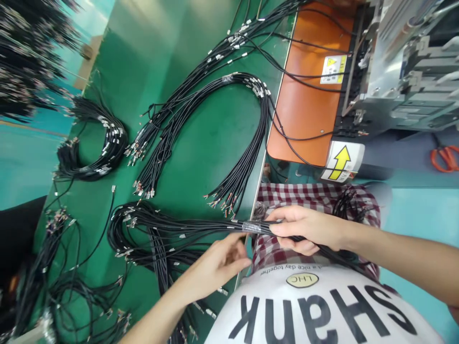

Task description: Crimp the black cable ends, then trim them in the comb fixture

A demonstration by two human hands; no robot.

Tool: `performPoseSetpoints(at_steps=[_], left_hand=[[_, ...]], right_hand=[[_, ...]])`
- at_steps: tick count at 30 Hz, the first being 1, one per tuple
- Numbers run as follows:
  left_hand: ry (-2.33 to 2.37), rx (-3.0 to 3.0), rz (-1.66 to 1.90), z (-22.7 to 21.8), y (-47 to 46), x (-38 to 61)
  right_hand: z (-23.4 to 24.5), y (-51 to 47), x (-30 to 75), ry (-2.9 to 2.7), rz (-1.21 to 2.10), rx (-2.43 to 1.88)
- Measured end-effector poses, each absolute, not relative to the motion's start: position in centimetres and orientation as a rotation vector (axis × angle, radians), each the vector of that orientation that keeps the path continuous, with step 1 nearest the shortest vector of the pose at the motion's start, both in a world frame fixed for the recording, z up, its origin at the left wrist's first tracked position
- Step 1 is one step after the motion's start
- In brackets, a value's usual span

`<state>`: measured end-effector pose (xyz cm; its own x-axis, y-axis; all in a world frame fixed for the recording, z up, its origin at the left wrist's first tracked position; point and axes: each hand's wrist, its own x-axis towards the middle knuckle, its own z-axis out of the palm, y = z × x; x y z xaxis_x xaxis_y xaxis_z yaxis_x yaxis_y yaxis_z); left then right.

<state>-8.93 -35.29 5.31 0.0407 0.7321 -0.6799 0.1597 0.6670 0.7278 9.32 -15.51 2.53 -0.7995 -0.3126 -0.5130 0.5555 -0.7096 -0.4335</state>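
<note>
My right hand (304,229) is closed around a bundle of thin black cables (201,227), just to the right of a clear tape wrap (251,227) on it. The bundle runs left from that hand onto the green table (201,143) and fans out into loose ends with metal terminals. My left hand (218,265) sits just below the bundle near the table's edge, fingers pinched together close to the tape wrap; what they hold, if anything, is too small to see.
More black cable bundles lie on the table: a long U-shaped loop (251,110), a coil (103,143) at left, tangled ones (71,286) at lower left. An orange machine panel (308,95) with a grey metal unit (409,62) stands at right. Red scissors (444,158) lie far right.
</note>
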Motion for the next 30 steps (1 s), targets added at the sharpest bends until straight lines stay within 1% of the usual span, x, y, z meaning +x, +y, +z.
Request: performPoseSetpoints(at_steps=[3,5,6,9,13,15,17,18,21,22,23,24,26,27,28,30], left_hand=[[1.304,0.492,0.936,0.2,-35.0,-6.3],[1.281,0.389,1.068,-1.4,-34.6,-5.2],[1.339,0.371,1.078,-1.3,-34.6,-5.0],[1.664,0.543,0.979,1.7,-35.7,-6.0],[2.098,1.414,0.948,6.8,-35.8,-8.9],[2.147,1.742,0.924,7.4,-33.8,-10.2],[2.088,1.851,0.803,6.5,-30.5,-11.1],[2.043,1.861,0.692,5.7,-28.7,-11.4],[1.913,1.826,0.191,4.1,-24.5,-12.0],[1.911,1.796,0.102,4.1,-23.9,-12.1],[1.946,1.763,0.1,4.4,-23.9,-12.2],[2.007,1.715,0.179,5.1,-24.3,-12.3],[2.066,1.565,0.445,7.0,-26.5,-12.5],[2.007,1.454,0.529,7.9,-28.0,-12.5],[1.849,1.347,0.518,8.6,-29.6,-12.4],[1.529,1.145,0.363,8.6,-32.7,-11.9]], right_hand=[[2.5,-15.4,9.2,0.816,-2.464,0.567],[2.6,-15.3,9.2,0.817,-2.461,0.572],[2.6,-15.1,9.1,0.817,-2.461,0.586],[2.6,-14.7,9.1,0.813,-2.463,0.65],[2.3,-15.1,9.0,0.802,-2.442,0.603],[2.2,-15.6,9.0,0.796,-2.418,0.576],[2.3,-16.2,9.0,0.813,-2.409,0.563],[2.5,-16.5,9.0,0.83,-2.41,0.555],[2.9,-16.8,9.1,0.87,-2.422,0.554],[2.9,-16.8,9.1,0.867,-2.426,0.565],[2.9,-16.7,9.1,0.855,-2.432,0.575],[2.9,-16.6,9.2,0.842,-2.439,0.581],[2.7,-16.3,9.1,0.817,-2.45,0.573],[2.6,-16.1,9.1,0.814,-2.453,0.566],[2.5,-15.9,9.1,0.818,-2.455,0.562],[2.4,-15.6,9.0,0.827,-2.455,0.562]])
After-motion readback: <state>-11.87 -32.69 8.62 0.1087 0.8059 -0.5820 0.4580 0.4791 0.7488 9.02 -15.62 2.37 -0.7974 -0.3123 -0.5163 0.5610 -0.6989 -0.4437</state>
